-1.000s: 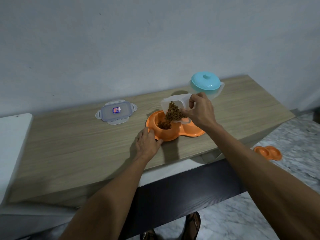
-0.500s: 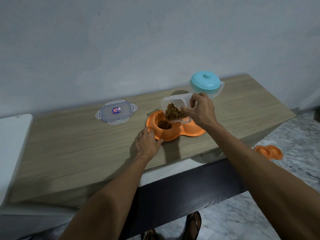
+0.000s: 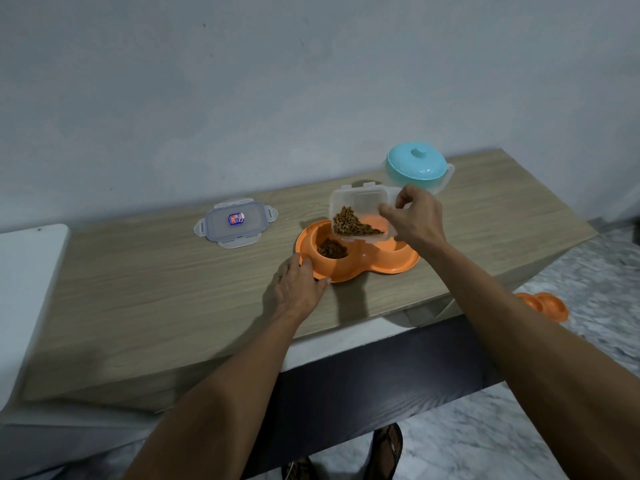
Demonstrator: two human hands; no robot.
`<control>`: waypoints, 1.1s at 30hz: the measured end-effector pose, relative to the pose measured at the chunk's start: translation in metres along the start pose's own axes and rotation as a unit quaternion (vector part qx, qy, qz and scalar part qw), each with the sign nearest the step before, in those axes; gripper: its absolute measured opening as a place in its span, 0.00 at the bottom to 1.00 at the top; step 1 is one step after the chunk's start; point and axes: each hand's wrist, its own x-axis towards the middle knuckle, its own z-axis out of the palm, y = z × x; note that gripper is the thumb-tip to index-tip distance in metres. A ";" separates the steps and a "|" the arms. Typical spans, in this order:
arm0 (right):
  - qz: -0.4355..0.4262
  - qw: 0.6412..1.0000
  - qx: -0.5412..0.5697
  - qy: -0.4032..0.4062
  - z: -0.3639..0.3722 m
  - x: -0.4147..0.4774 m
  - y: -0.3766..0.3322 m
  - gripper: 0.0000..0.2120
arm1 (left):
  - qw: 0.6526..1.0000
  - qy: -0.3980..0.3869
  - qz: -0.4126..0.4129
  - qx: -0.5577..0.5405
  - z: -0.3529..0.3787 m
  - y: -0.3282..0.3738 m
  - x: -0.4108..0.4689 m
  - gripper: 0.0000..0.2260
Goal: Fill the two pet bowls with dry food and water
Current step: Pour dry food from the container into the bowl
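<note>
Kibble (image 3: pixel 331 248) fills the orange double bowl (image 3: pixel 367 270) compartment just beyond our left hand (image 3: pixel 299 285), whose relaxed fingers rest on its rim; our right hand (image 3: pixel 412 216) pinches the tilted clear container (image 3: pixel 360 200) above that bowl.

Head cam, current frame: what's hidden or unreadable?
Head view only:
- Right compartment of the orange plastic double bowl: behind the clear plastic food container and right hand; contents unknown.
- Teal-lidded pitcher: lid hides contents.
- Sticker on flat clear lid: too small to read.
- Orange bowl on floor: partly behind right forearm.
</note>
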 end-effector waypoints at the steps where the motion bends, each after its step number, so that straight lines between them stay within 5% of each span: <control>1: 0.023 1.000 0.018 0.001 -0.001 0.001 0.001 0.13 | 1.000 0.000 0.000 0.001 0.000 0.000 0.000 0.22; 9: 0.181 0.969 0.154 -0.061 0.008 0.026 0.005 0.09 | 1.000 -0.003 -0.005 -0.003 -0.001 0.003 -0.001 0.22; 16: 0.216 0.942 0.212 -0.146 0.054 0.070 -0.004 0.07 | 1.000 -0.006 -0.028 -0.010 -0.002 0.003 0.000 0.22; 26: 0.143 0.975 0.043 -0.164 0.135 0.145 -0.006 0.08 | 0.997 -0.032 -0.073 -0.008 -0.019 0.023 -0.002 0.19; 33: 0.099 0.963 -0.019 -0.251 0.152 0.153 -0.010 0.07 | 0.994 -0.033 -0.101 -0.010 -0.014 0.016 -0.003 0.19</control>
